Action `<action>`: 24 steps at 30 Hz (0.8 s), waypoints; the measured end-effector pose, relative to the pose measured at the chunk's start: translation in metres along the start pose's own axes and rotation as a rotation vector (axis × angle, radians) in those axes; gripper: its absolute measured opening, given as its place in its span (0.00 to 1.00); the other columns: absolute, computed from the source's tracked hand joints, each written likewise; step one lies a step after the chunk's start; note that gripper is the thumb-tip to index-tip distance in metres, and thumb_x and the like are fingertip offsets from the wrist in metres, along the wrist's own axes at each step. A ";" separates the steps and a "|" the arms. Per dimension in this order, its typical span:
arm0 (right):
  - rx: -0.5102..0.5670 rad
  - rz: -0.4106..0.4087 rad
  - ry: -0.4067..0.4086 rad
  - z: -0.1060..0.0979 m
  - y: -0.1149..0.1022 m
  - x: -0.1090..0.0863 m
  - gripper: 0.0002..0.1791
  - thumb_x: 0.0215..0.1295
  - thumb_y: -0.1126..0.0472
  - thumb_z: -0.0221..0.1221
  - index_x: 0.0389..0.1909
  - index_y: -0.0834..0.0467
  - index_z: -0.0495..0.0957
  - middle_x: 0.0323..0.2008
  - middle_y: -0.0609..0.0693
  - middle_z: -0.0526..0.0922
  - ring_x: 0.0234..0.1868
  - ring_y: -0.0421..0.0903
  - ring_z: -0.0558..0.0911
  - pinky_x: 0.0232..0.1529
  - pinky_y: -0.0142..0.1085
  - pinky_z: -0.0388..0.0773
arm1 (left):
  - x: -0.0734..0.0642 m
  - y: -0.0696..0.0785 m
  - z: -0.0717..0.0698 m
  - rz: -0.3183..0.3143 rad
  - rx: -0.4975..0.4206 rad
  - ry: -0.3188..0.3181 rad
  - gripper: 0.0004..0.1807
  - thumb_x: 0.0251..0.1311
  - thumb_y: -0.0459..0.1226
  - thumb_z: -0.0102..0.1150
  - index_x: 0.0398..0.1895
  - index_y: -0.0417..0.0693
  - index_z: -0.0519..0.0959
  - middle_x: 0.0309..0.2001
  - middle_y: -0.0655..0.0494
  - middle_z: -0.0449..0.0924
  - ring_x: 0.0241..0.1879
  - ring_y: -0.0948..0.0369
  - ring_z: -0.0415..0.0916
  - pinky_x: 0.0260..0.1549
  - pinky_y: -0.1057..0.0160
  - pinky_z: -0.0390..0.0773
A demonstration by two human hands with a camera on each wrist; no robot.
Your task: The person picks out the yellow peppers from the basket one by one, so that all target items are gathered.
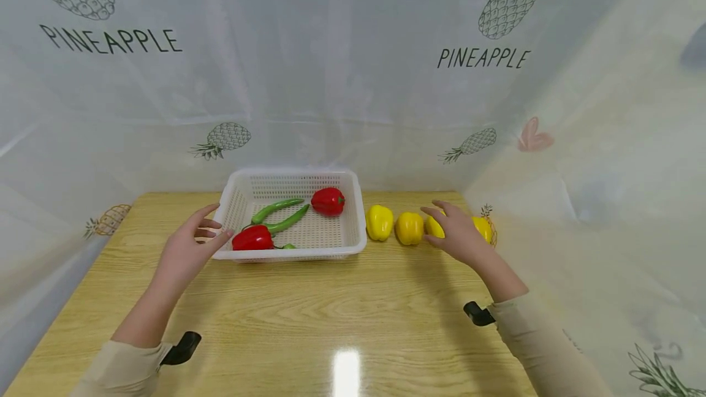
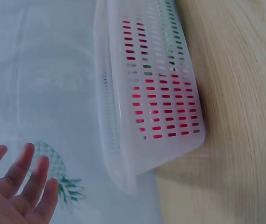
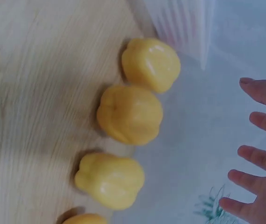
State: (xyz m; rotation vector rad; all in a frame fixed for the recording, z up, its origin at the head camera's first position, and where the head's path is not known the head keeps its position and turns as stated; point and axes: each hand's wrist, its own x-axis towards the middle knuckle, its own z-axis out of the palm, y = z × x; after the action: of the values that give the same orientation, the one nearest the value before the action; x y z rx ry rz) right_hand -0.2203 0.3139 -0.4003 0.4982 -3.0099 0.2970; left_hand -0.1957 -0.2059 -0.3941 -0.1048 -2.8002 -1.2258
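Note:
A white plastic basket (image 1: 309, 254) holds two red bell peppers, one (image 1: 328, 201) at the back right and one (image 1: 252, 238) at the front left, along with green chili peppers (image 1: 287, 219). My left hand (image 1: 190, 250) hovers by the basket's left end, fingers spread, with nothing in it. To the right of the basket, yellow bell peppers (image 1: 379, 223) stand in a row. Over the right part of that row my right hand (image 1: 455, 231) is held with fingers apart, partly hiding some peppers. The right wrist view shows its fingers away from the yellow peppers (image 3: 130, 114).
A wooden table (image 1: 287, 311) carries the basket and the peppers. Behind and beside it hangs a pale curtain (image 1: 331, 78) printed with pineapples. A dark wrist-camera mount (image 1: 182, 348) shows at the left sleeve and another (image 1: 478, 313) at the right.

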 end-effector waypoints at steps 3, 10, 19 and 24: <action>-0.038 -0.031 0.016 0.000 -0.010 0.002 0.36 0.62 0.50 0.66 0.69 0.55 0.67 0.69 0.65 0.59 0.67 0.67 0.60 0.61 0.66 0.56 | 0.001 0.006 0.003 0.042 0.074 -0.010 0.42 0.64 0.56 0.58 0.74 0.46 0.58 0.54 0.40 0.73 0.53 0.41 0.70 0.40 0.45 0.76; -0.080 -0.086 0.022 0.001 -0.030 0.007 0.37 0.62 0.46 0.65 0.70 0.52 0.66 0.71 0.63 0.57 0.68 0.65 0.59 0.62 0.66 0.55 | 0.002 0.013 0.009 0.138 0.206 -0.003 0.43 0.62 0.58 0.59 0.73 0.46 0.59 0.58 0.39 0.72 0.57 0.41 0.67 0.46 0.38 0.71; -0.054 -0.120 -0.009 0.008 -0.044 0.011 0.38 0.65 0.40 0.59 0.73 0.48 0.62 0.74 0.59 0.51 0.72 0.66 0.51 0.64 0.68 0.46 | -0.002 0.015 0.020 0.290 0.353 -0.003 0.44 0.58 0.58 0.62 0.73 0.48 0.61 0.65 0.36 0.64 0.63 0.37 0.60 0.56 0.34 0.63; -0.073 -0.137 -0.025 0.010 -0.049 0.010 0.39 0.65 0.38 0.59 0.74 0.45 0.60 0.75 0.58 0.49 0.73 0.66 0.49 0.64 0.69 0.43 | -0.004 0.013 0.025 0.405 0.468 0.023 0.46 0.54 0.59 0.64 0.72 0.48 0.63 0.66 0.38 0.62 0.65 0.36 0.58 0.58 0.34 0.59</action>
State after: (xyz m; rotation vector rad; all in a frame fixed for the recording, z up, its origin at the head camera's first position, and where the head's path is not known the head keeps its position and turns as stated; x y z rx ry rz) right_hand -0.2138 0.2630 -0.4006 0.7024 -2.9783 0.1724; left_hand -0.1917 -0.1788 -0.4015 -0.5807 -2.7669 -0.4712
